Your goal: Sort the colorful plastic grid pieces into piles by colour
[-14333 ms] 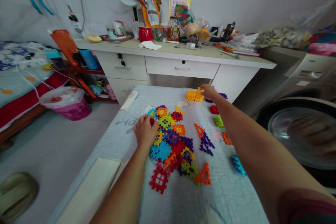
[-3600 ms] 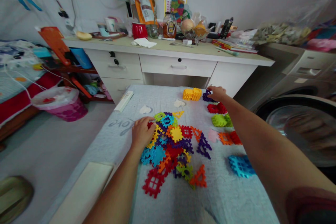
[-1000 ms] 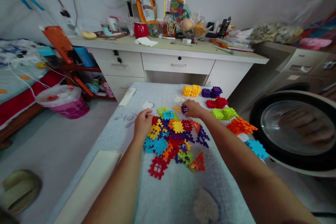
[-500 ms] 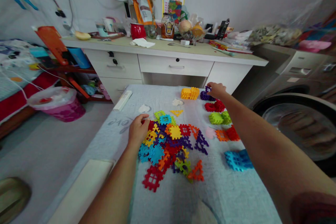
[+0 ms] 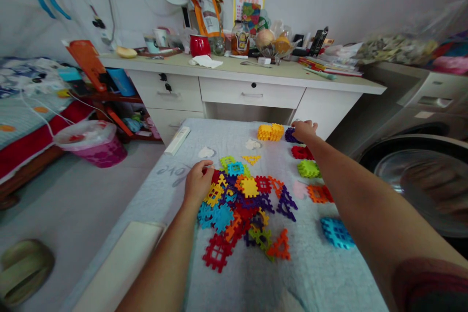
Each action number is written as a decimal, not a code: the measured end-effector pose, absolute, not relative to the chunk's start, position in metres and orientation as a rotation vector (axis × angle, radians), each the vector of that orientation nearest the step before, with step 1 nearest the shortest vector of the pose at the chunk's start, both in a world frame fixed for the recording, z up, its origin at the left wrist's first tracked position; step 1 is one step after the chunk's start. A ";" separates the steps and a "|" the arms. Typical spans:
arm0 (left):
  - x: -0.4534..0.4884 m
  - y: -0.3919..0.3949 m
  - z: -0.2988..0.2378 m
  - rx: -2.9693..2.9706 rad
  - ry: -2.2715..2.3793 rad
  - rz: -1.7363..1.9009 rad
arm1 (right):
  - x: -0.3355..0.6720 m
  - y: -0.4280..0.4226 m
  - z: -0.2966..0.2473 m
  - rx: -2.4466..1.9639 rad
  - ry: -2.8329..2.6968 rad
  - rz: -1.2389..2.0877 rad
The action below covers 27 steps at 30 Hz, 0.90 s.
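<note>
A heap of mixed plastic waffle tiles (image 5: 243, 204) lies in the middle of a pale blue cloth-covered table (image 5: 234, 273). My left hand (image 5: 198, 183) rests curled on the heap's left edge, touching a yellow tile. My right hand (image 5: 304, 130) reaches to the far right and lies on the purple pile (image 5: 290, 135), fingers bent over it. Sorted piles run down the right side: yellow (image 5: 271, 132), red (image 5: 300, 152), green (image 5: 308, 168), orange (image 5: 317, 193), blue (image 5: 336, 232). A lone yellow triangle (image 5: 252, 159) lies apart.
A white desk (image 5: 241, 88) crowded with jars, a red mug and books stands behind the table. A washing machine (image 5: 417, 165) is at the right. A pink bin (image 5: 93, 144) and a bed are at the left. A white remote (image 5: 177, 140) lies on the table.
My right hand went from the heap, where it pinched a purple tile, out to the purple pile and now lies on it. My left hand stayed on the heap's left edge.
</note>
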<state>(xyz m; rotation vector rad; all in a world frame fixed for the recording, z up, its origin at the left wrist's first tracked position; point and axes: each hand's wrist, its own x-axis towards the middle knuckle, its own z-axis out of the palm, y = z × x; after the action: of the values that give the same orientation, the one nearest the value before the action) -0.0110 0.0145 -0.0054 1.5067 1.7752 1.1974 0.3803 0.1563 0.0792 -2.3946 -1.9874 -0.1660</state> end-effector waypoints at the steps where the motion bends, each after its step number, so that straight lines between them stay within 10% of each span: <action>1: -0.011 0.014 -0.005 1.507 1.773 1.202 | 0.379 0.155 0.079 -2.396 -1.973 -0.173; 27: -0.011 0.005 -0.011 1.857 1.753 1.072 | 0.287 -0.092 0.064 -2.244 -2.253 0.276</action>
<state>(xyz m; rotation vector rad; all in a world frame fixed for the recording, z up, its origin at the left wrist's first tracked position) -0.0113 0.0047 -0.0111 1.8569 1.7533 1.0715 0.2867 -0.0922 0.0645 -2.2441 -2.2534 0.2761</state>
